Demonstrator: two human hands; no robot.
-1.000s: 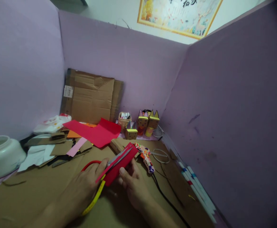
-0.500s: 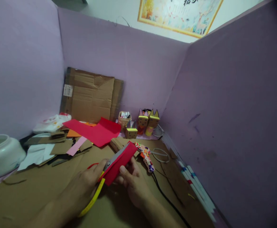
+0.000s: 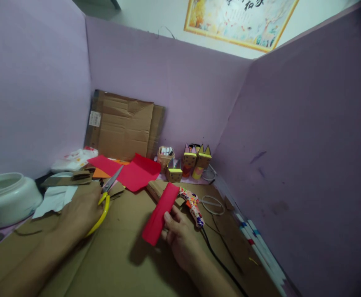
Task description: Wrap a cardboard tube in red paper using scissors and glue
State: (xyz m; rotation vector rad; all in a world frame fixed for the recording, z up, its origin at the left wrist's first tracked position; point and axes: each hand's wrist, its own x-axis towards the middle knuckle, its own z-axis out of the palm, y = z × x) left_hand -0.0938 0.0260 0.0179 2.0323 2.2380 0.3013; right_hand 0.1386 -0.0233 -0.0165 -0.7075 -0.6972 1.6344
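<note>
My right hand point(image 3: 178, 235) pinches a long red paper strip point(image 3: 161, 213) and holds it just above the cardboard work surface point(image 3: 121, 255). My left hand point(image 3: 78, 210) grips yellow-handled scissors point(image 3: 106, 197) off to the left, with the blades pointing up and away toward a red paper sheet point(image 3: 131, 171). The scissors are clear of the strip. A patterned glue gun point(image 3: 193, 204) lies just right of the strip, its black cord point(image 3: 220, 264) trailing toward me.
A white pot point(image 3: 7, 200) stands at the far left. Cardboard scraps and white paper point(image 3: 55, 198) lie behind my left hand. A flattened box point(image 3: 121, 126) leans on the back wall. Small cardboard figures point(image 3: 193, 161) stand in the corner. Pens point(image 3: 257, 243) line the right wall.
My left hand pulled the scissors off the red strip and moved them left, toward the paper scraps. My right hand kept hold of the strip, now hanging free.
</note>
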